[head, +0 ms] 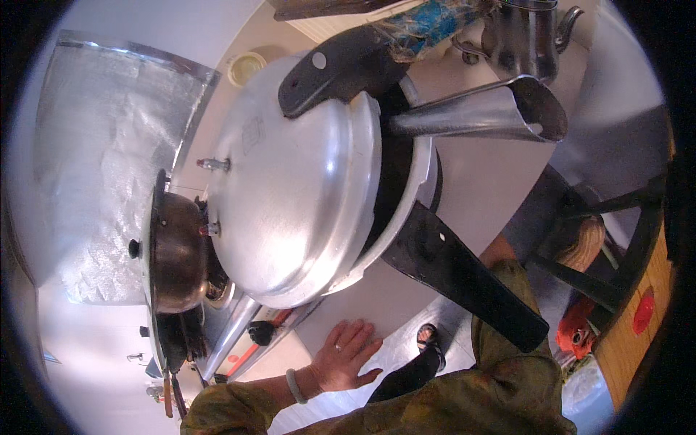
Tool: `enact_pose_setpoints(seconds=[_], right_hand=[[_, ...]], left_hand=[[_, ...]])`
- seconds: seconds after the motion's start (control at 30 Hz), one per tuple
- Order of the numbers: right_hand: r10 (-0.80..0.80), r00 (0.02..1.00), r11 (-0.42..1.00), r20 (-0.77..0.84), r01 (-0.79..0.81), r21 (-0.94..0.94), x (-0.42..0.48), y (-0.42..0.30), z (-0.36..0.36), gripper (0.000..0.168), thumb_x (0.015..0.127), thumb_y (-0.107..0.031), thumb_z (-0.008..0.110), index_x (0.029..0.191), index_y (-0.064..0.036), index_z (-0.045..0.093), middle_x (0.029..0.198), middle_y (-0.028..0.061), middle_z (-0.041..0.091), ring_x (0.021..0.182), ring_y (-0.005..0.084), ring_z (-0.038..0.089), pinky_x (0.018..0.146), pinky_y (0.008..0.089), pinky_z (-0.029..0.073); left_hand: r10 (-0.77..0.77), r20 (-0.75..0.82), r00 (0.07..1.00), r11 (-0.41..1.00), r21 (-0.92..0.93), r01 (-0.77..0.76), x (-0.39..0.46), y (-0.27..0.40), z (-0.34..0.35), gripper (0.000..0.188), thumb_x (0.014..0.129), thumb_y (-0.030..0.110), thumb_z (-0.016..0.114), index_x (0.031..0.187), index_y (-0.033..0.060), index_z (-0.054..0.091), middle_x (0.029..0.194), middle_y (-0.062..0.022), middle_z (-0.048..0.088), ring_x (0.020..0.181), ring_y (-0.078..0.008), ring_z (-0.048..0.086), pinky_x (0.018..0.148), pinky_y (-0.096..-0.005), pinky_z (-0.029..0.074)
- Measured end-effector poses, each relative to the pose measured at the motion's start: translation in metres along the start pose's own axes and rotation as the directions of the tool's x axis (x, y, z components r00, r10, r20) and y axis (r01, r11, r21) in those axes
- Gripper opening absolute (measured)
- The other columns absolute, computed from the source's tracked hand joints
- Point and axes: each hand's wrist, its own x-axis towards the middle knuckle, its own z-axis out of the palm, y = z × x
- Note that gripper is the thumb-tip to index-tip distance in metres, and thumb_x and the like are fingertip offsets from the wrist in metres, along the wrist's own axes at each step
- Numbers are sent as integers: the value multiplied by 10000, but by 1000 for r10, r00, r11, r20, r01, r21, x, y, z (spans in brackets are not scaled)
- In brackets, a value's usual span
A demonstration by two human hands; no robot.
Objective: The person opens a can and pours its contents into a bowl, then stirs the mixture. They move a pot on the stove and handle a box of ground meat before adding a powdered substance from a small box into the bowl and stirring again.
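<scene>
My left hand (348, 350), with a ring and a pale bracelet, is held palm down with fingers apart at the counter's front edge. It holds nothing; whether it touches the counter I cannot tell. Of my right hand (497, 251) only skin near the wrist shows, close to the counter edge; its fingers are hidden. Before me is a large aluminium pressure cooker lid (288, 179), tilted off the rim of its pot (424, 163) with a dark gap between. The pot's long black handle (467, 277) crosses in front of my right sleeve. A black lid handle (337, 76) sits above.
A hollow metal handle (473, 114) juts out right of the cooker. Behind stands a metal kettle (519, 38). Left are a lidded steel pot (179, 253), a gas stove knob (261, 333) and a foil-like splash sheet (119, 174). A stool (625, 272) stands at right.
</scene>
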Motion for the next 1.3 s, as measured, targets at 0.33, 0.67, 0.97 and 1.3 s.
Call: enact_pose_setpoints(seconds=[0.33,0.67,0.97,1.3], right_hand=[[16,1000,999,6,-16,-37,0,3,4,323,967,-230,417,1158,-16,565,1135,207,603,1011,382,591,876,459,477],[16,999,999,35,-14,-36,2,2,22,324,967,-235,425,1172,-25,565,1163,189,596,1032,361,587,891,444,471],[20,1000,1000,21,-19,-22,0,5,23,326,968,-239,432,1184,-34,564,1188,173,589,1051,342,584,905,430,465],[46,999,999,16,-45,-23,-9,17,19,328,969,-244,440,1197,-44,563,1217,155,582,1073,321,580,920,415,459]], left_hand=[[8,-41,999,998,-60,-10,-2,-3,3,589,770,397,730,1219,49,577,1281,-221,524,1206,-392,487,1013,-544,356],[-15,-1,1000,998,-67,15,0,0,3,548,799,399,704,1219,67,587,1281,-203,534,1205,-370,498,1025,-536,366],[-7,-23,1000,997,-73,5,1,-3,3,523,808,374,701,1209,55,594,1283,-202,541,1211,-359,498,1019,-521,377],[-20,-45,999,997,-70,17,-3,1,5,520,794,350,713,1209,60,593,1288,-193,536,1215,-359,495,1022,-522,363]])
